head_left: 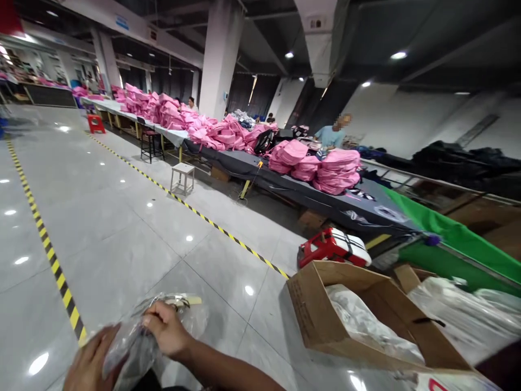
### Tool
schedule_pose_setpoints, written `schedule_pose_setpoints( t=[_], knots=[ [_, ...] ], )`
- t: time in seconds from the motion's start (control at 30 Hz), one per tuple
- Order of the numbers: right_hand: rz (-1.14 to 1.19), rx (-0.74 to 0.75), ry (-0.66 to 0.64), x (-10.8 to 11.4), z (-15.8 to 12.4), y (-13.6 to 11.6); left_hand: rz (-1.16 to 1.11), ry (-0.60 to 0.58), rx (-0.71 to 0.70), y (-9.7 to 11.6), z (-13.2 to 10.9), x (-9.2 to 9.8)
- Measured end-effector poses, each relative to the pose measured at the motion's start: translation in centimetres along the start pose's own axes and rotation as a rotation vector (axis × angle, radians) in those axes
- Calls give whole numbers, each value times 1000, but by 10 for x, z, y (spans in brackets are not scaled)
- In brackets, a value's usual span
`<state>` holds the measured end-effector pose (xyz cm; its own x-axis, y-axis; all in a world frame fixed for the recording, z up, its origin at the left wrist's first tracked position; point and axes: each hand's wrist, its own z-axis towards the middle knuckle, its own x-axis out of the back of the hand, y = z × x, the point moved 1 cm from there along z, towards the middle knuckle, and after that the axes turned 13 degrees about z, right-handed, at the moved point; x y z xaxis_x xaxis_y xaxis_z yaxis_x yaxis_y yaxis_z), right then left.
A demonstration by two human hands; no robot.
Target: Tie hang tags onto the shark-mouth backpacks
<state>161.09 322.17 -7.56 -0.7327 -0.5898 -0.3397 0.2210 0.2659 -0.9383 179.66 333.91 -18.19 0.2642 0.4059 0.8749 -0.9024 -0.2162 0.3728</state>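
At the bottom left, a clear plastic bag (136,345) hangs between my hands, with something dark and a pale tag-like strip showing through or beside it. My right hand (169,328) pinches the bag's upper part between thumb and fingers. Lower and further left, my left hand (90,361) is curled round the bag's side, its fingertips against the plastic. What exactly lies inside the bag is too blurred to tell.
An open cardboard box (311,320) with white plastic stands at the right. Behind it are a red and white case (334,247) and a long table (309,195) bearing pink bags (336,171). A person (329,136) stands beyond. A white stool (183,169) is further left.
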Motion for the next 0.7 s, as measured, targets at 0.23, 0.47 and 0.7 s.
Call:
schedule_pose_setpoints(
  t=[0.23,0.47,0.7],
  knots=[
    [4,251,402,150,92,-76,-376,-523,-44,101,187,-65],
    [-86,396,543,277,118,-153,-690,-670,-314,265,379,-98],
    [-16,379,702,394,163,-156,-752,-844,-751,465,467,-145]
  ],
)
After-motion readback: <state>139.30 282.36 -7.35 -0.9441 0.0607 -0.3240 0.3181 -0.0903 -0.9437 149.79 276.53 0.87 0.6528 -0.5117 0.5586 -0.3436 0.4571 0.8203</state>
